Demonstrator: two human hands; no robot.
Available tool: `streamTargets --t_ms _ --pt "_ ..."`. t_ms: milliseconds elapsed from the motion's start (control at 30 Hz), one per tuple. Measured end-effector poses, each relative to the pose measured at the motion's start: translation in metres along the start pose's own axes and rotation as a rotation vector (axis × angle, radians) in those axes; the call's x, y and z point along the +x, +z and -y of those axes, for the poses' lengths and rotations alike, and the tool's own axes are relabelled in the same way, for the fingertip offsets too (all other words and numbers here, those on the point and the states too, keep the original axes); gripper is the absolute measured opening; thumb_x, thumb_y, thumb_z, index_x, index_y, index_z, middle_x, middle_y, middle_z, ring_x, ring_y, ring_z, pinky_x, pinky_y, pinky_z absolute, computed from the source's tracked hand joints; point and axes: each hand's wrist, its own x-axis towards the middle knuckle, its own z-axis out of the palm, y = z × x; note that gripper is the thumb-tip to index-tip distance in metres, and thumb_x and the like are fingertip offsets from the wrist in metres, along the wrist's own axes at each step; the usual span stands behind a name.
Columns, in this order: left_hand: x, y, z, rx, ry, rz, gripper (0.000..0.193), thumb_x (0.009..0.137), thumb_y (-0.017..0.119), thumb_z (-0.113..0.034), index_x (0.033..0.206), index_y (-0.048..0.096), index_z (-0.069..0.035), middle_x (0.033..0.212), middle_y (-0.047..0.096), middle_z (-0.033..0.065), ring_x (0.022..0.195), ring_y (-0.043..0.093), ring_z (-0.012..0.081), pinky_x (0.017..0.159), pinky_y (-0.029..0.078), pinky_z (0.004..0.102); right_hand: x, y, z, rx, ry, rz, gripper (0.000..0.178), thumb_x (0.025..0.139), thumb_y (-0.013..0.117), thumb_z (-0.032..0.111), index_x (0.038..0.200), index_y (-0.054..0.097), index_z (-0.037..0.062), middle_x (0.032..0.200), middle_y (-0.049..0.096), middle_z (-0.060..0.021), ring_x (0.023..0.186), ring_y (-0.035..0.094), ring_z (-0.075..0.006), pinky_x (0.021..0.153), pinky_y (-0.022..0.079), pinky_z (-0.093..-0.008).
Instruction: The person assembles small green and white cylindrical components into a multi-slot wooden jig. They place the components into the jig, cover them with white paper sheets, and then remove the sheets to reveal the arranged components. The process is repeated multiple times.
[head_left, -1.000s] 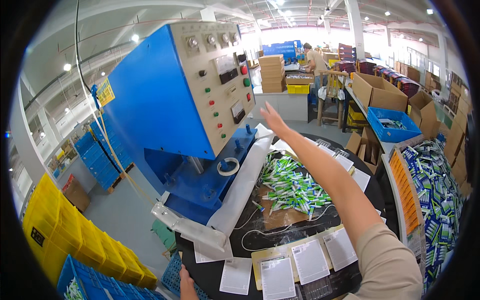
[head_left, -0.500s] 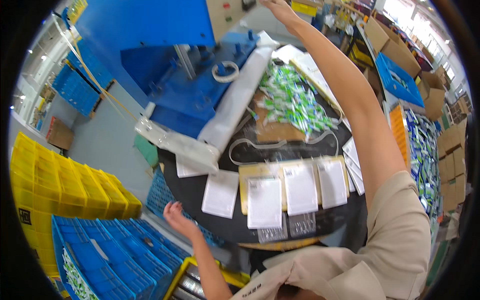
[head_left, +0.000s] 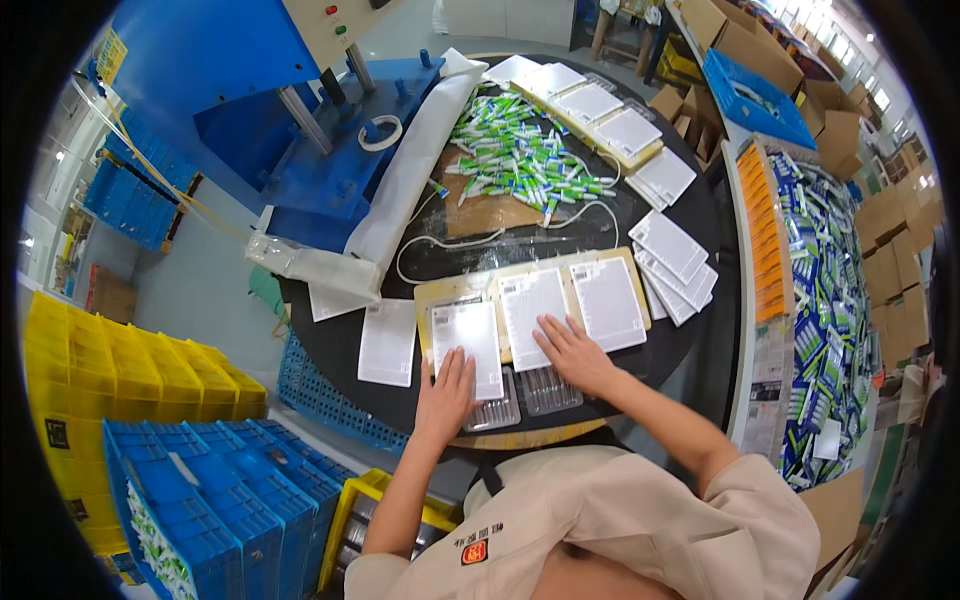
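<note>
My left hand point(head_left: 447, 398) lies with its fingers stretched over the lower part of a white card point(head_left: 466, 335). The fingers of my right hand point(head_left: 577, 354) are spread and touch the lower right of the middle white card point(head_left: 532, 303). A third white card point(head_left: 608, 300) is to the right of these, on the same pale yellow tray point(head_left: 455, 293). Below the cards, two clear ribbed plastic blister trays point(head_left: 493, 412) stick out toward me. Another white card point(head_left: 387, 340) lies left of the yellow tray on the black round table point(head_left: 335, 358).
A blue press machine point(head_left: 300, 130) stands at the far left. Green-and-white tubes point(head_left: 520, 150) form a pile mid-table. A second tray point(head_left: 640, 152) with cards sits beyond, and loose cards point(head_left: 675, 260) lie at right. Blue crates point(head_left: 220, 490) and yellow crates point(head_left: 130, 370) are at lower left.
My right hand has come down from beside the machine at the top onto the middle card. My left hand has moved from the table's left edge onto the left card. The view has shifted.
</note>
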Motion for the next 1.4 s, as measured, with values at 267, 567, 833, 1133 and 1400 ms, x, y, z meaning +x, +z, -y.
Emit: streamTargets --t_ms 267,567,833,1133,1400 --pt "0.007 0.001 -0.006 0.025 0.034 0.04 0.083 0.084 0.074 -0.04 0.15 0.041 -0.002 0.158 0.035 0.0247 0.149 0.033 0.0367 0.119 0.027 0.0594 0.008 -0.025 -0.005 -0.072 -0.094 -0.214 0.047 0.093 0.053 0.013 0.137 0.053 -0.0046 0.143 0.054 -0.024 0.134 0.054 -0.0352 0.111 0.045 -0.0448" --pt "0.006 0.001 -0.011 -0.036 -0.022 0.042 0.085 0.083 0.076 -0.032 0.153 0.037 -0.004 0.16 0.031 0.0229 0.15 0.029 0.0368 0.119 0.028 0.0567 -0.006 -0.138 -0.066 0.179 0.186 -0.326 0.052 0.09 0.056 0.004 0.142 0.054 0.0046 0.115 0.071 -0.0143 0.102 0.071 -0.0286 0.086 0.059 -0.0361" --pt "0.007 -0.006 -0.009 -0.224 -0.088 0.027 0.079 0.081 0.077 -0.024 0.151 0.042 -0.011 0.162 0.032 0.0176 0.151 0.029 0.0331 0.119 0.027 0.0582 -0.057 -0.096 -0.076 -0.112 0.041 -0.359 0.029 0.083 0.06 0.007 0.109 0.071 0.0015 0.144 0.055 -0.0189 0.128 0.059 -0.0333 0.107 0.048 -0.045" --pt "0.004 -0.006 -0.009 -0.319 -0.111 0.003 0.078 0.075 0.081 -0.014 0.145 0.047 -0.009 0.158 0.037 0.0187 0.147 0.035 0.036 0.113 0.035 0.0557 -0.074 -0.045 -0.068 -0.286 0.03 -0.478 0.022 0.088 0.06 0.013 0.102 0.07 -0.0011 0.146 0.055 -0.0147 0.134 0.054 -0.0286 0.108 0.046 -0.0508" --pt "0.015 -0.017 0.003 -0.313 0.097 -0.105 0.06 0.086 0.072 -0.017 0.14 0.052 0.0 0.141 0.05 0.0334 0.128 0.05 0.0494 0.107 0.042 0.0514 -0.108 -0.117 -0.134 1.498 1.023 -0.724 0.021 0.099 0.064 0.015 0.106 0.069 -0.0043 0.098 0.074 -0.0069 0.089 0.068 -0.0131 0.076 0.054 -0.0322"
